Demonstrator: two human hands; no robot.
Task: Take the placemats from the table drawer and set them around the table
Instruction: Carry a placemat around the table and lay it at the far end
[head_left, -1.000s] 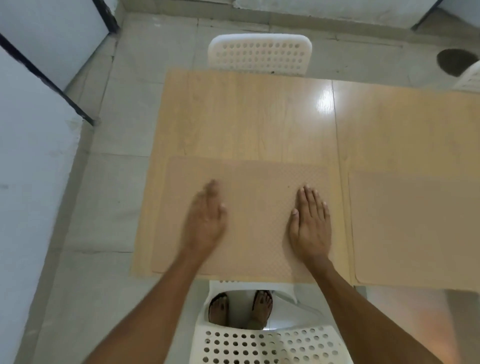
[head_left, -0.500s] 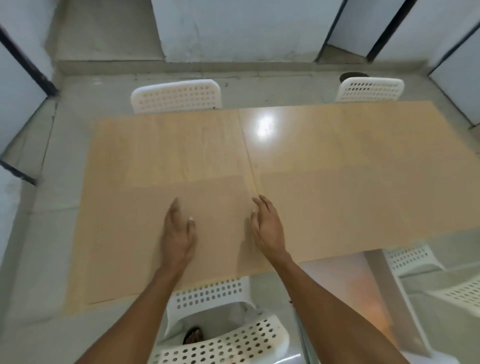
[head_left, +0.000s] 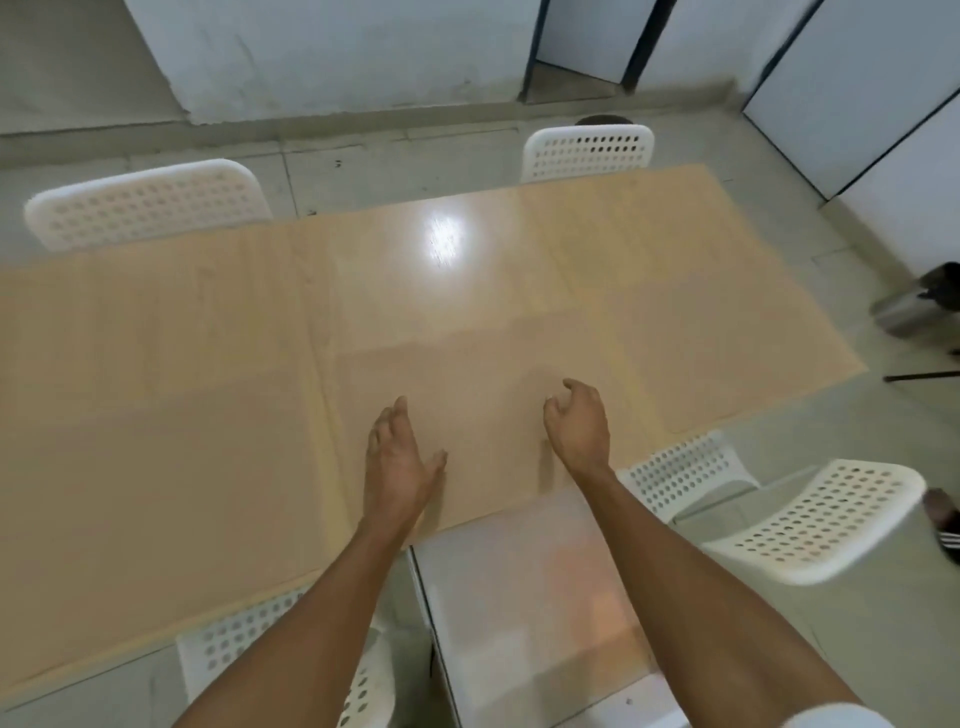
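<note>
Two tan placemats lie flat along the near edge of the light wooden table (head_left: 426, 291). One placemat (head_left: 156, 493) is on the left half, the other placemat (head_left: 483, 374) on the right half, past the table's centre seam. My left hand (head_left: 400, 462) and my right hand (head_left: 576, 421) are over the right placemat, fingers apart, the right ones curled, holding nothing. Whether they touch the mat is unclear. Below the table's near edge a glossy white surface, apparently the open drawer (head_left: 519, 597), shows between my forearms.
White perforated chairs stand at the far left (head_left: 145, 208), far right (head_left: 587, 150), near right (head_left: 821, 519) and under the near left edge (head_left: 280, 649). A metal bin (head_left: 919, 301) sits on the floor to the right. White wall panels close off the far side.
My view has swung right and up along the table. Both hands left the left placemat and moved across the seam to the right placemat, lifting from flat to loosely curled.
</note>
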